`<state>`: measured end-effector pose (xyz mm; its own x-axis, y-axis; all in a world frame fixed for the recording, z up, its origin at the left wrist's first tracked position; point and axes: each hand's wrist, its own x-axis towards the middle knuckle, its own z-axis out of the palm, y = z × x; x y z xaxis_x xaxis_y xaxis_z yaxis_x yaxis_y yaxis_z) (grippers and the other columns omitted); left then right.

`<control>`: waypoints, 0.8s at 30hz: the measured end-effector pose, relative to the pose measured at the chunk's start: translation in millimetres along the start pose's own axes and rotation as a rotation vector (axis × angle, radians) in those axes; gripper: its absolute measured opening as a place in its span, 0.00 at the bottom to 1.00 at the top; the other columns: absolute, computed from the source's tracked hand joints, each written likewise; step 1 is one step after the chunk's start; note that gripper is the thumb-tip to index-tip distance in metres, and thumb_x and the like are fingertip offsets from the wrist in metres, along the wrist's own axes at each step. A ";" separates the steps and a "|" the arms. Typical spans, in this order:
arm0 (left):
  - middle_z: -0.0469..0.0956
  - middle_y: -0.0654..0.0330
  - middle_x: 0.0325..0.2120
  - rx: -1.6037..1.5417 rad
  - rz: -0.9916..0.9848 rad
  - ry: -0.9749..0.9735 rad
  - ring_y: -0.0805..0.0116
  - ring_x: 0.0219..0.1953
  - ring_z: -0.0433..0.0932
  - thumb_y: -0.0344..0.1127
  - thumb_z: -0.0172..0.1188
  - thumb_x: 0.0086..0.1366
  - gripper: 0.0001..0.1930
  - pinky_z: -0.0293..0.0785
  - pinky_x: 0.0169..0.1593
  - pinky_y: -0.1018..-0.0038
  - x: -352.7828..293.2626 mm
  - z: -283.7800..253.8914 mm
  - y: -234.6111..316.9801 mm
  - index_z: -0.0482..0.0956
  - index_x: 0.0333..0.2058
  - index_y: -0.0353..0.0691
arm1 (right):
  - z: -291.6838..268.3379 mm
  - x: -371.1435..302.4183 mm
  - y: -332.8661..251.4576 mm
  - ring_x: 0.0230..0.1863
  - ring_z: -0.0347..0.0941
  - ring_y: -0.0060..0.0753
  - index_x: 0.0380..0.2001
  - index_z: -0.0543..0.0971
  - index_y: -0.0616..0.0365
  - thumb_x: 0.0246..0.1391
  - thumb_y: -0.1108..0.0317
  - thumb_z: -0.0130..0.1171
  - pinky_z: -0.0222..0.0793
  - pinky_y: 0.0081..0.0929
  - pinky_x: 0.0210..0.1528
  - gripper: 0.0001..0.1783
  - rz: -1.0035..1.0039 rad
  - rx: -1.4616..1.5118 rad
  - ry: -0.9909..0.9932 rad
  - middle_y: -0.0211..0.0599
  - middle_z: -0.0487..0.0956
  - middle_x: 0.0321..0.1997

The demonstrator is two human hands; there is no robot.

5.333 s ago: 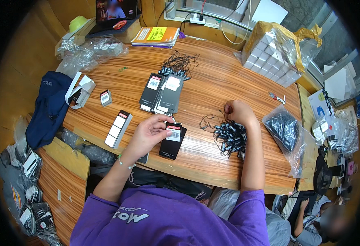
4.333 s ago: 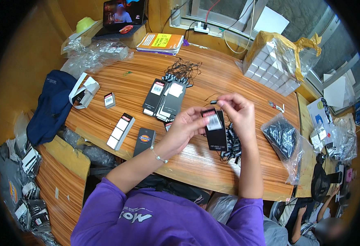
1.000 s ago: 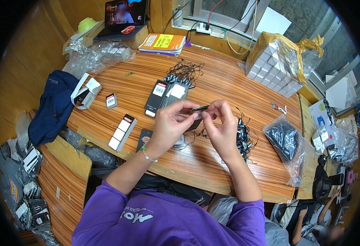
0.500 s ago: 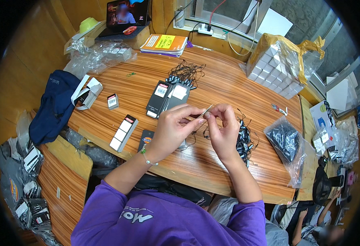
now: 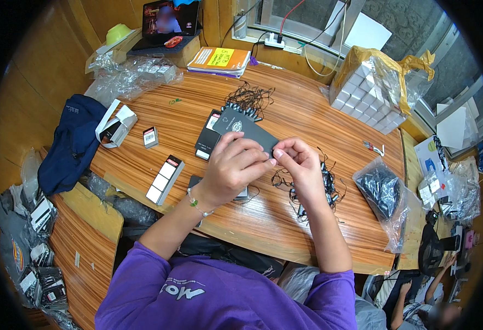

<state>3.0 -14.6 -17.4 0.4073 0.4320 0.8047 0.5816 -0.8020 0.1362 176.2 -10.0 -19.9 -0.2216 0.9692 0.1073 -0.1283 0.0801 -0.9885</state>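
A dark grey card tag [image 5: 242,125] with a pale round emblem is held face up over the table. My left hand [image 5: 235,165] is closed on its near edge, fingers across it. At the tag's right corner, my right hand [image 5: 299,162] pinches with thumb and forefinger; whether a string is in that pinch is too small to tell. Under and left of the held tag lies a stack of dark tags with white stickers [image 5: 205,137]. Another dark tag [image 5: 194,181] is mostly hidden below my left wrist. Beside my right hand lies a tangle of black strings [image 5: 328,184].
A second black string bundle [image 5: 249,99] lies beyond the tags. Sticker stack [image 5: 164,180], small labelled stack [image 5: 150,137] and navy cloth bag [image 5: 71,143] are at left. At right are small scissors [image 5: 373,147], a clear bag of black items [image 5: 381,192] and wrapped white boxes [image 5: 365,99].
The held tag has turned from edge-on to showing its broad face. My left fingers have spread over its near edge, while my right hand has shifted slightly, still pinching.
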 end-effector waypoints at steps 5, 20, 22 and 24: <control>0.76 0.66 0.26 -0.111 -0.039 -0.073 0.68 0.34 0.75 0.26 0.62 0.44 0.10 0.69 0.41 0.67 0.4 4.3 -0.5 0.81 0.28 0.45 | -4.6 3.9 8.9 0.38 0.64 0.17 0.32 0.70 0.58 0.58 0.69 0.49 0.60 0.18 0.43 0.05 -0.169 -0.020 0.286 0.28 0.70 0.32; 0.73 0.56 0.42 -0.323 -0.546 -0.319 0.64 0.44 0.72 0.33 0.60 0.54 0.19 0.69 0.47 0.73 -24.3 -50.7 -55.2 0.74 0.47 0.38 | -17.8 -8.8 -32.6 0.31 0.65 0.22 0.39 0.67 0.58 0.55 0.72 0.51 0.66 0.27 0.42 0.09 -0.323 0.424 0.153 0.29 0.68 0.25; 0.74 0.55 0.41 -0.377 -0.773 -0.443 0.62 0.46 0.72 0.37 0.60 0.56 0.18 0.66 0.51 0.70 -43.0 -80.6 -79.4 0.75 0.45 0.38 | -16.8 -10.6 -38.6 0.30 0.65 0.22 0.41 0.67 0.60 0.54 0.74 0.51 0.64 0.26 0.41 0.10 -0.309 0.395 0.161 0.28 0.68 0.25; 0.74 0.55 0.41 -0.330 -0.841 -0.581 0.64 0.45 0.72 0.39 0.61 0.55 0.20 0.66 0.51 0.71 -71.4 -100.2 -104.9 0.74 0.46 0.37 | -19.6 -9.6 -40.2 0.31 0.65 0.22 0.42 0.67 0.61 0.53 0.75 0.51 0.62 0.23 0.39 0.12 -0.312 0.389 0.119 0.29 0.69 0.25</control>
<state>-157.7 -2.7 -31.2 0.2878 0.9577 -0.0068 0.6480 -0.1895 0.7377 202.4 -18.0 16.8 -0.0064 0.9345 0.3560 -0.5256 0.2997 -0.7962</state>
